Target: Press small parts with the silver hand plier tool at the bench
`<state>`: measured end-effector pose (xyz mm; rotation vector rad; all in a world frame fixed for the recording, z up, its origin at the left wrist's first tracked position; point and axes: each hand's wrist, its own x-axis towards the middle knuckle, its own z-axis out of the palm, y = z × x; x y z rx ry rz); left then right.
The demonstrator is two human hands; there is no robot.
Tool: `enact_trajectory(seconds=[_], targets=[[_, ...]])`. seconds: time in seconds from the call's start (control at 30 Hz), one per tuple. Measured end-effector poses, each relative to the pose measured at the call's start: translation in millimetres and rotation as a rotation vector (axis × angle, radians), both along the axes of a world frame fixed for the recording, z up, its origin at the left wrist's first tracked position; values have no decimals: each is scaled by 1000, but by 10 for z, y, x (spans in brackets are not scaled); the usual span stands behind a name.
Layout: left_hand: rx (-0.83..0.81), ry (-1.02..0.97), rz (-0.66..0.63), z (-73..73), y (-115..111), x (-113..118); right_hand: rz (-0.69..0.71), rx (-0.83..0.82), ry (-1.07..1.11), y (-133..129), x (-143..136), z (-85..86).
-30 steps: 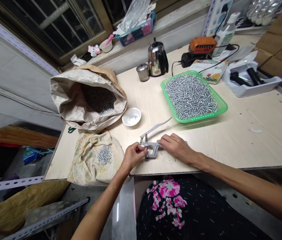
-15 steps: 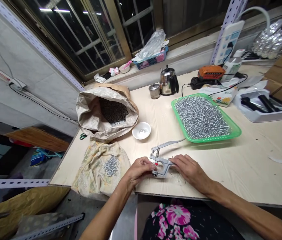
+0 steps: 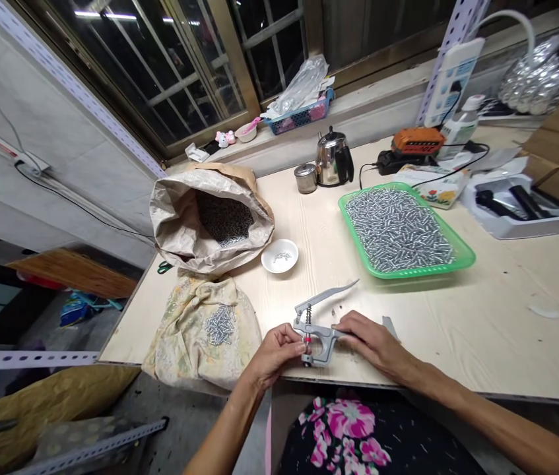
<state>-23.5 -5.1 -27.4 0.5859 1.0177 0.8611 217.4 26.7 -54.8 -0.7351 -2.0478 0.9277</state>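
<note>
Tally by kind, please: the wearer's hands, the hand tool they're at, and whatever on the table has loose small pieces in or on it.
Hands: 2, left hand and right hand
Plier-like tool: 1
Green tray: 1
White bowl: 1
Sack: 1
Cloth: 1
Total: 7

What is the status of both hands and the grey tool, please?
Left hand at red part, grip unclear. Right hand holds grey tool, upper lever raised. White bowl, green tray beyond it, apparently not in the way.
</note>
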Motion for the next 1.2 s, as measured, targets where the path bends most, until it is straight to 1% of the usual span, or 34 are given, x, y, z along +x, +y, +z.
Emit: enact_trajectory(seconds=[0.1,0.17,0.27,0.33,0.4,0.5,0.6,0.7,0.83,0.9,0.97,1.03,1.13,1.2], targets=[[-25,-230,117,72,0,168,-74,-100,88,-25,-92,21],[-42,-359,219,79,10,316,-99,-145,137,-23,-144,31],[-67,-408,311,54,13,448,-156,-147,159,-26,-161,41],[-70,-377,303,56,9,428,-197,-104,141,-37,-130,61],[-57,-290,231,96,14,335,-194,-39,117,-40,-80,94],[-45,-87,84,186,48,155,-126,40,61,-8,0,127],[-63,87,7,209,89,57,-87,59,-44,43,54,85],[-20,285,-35,124,95,67,-111,113,-204,70,67,-8],[153,653,-53,-4,79,115,-129,212,-386,59,52,-90],[157,717,-107,1,82,119,-115,250,-419,44,43,-104],[104,705,-201,52,90,116,-105,278,-425,28,27,-115],[115,779,-258,111,95,120,-118,312,-438,11,4,-128],[275,1022,-224,125,89,134,-156,365,-488,-5,-26,-137],[295,1053,-201,78,82,136,-172,365,-522,-5,-24,-119]])
